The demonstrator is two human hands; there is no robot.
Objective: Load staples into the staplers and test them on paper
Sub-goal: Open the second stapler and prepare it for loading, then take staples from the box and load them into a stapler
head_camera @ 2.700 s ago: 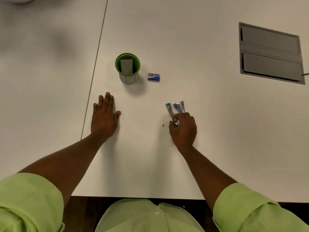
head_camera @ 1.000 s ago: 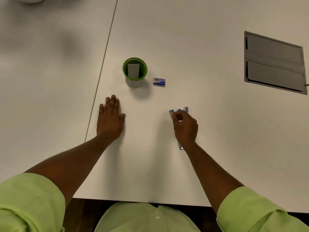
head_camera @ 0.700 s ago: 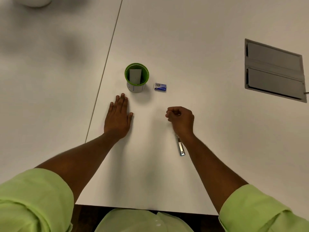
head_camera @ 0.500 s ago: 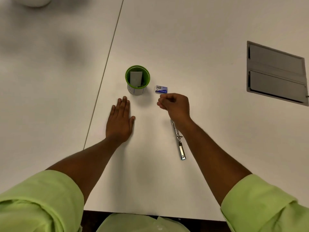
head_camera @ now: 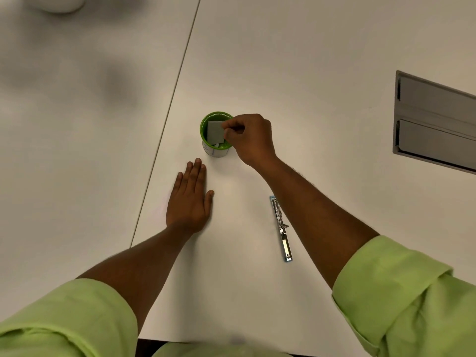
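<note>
Green cup [head_camera: 206, 124] stands upright near the counter's [head_camera: 296, 60] middle, just right of the seam [head_camera: 164, 130] that runs from the far edge toward the near edge. A grey paper slip [head_camera: 214, 131] stands inside it, w/ small white bits at the bottom by the near wall; can't tell what those are.

R hand [head_camera: 251, 139] sits over the cup's right rim, fingers [head_camera: 233, 124] curled and pinching the slip's right edge betw thumb and forefinger. Whether anything else is in that hand, can't tell. R forearm crosses the counter diagonally from the near right corner.

L hand [head_camera: 189, 199] lies flat, palm down, fingers straight and together, released, grasping nothing. It rests just near-side of the cup, fingertips close to the cup's base but apart from it, approx beside the seam.

Stapler [head_camera: 281, 228], metal w/ blue ends, lies opened out flat in one long line, nearer the front edge than the cup, right of the L hand and touching the R forearm's outline in view; real contact unclear. Well apart from the cup.

Grey hatch [head_camera: 435, 119] w/ two panels is set into the counter by the right edge. Lime sleeves [head_camera: 412, 300] show at both near corners.
</note>
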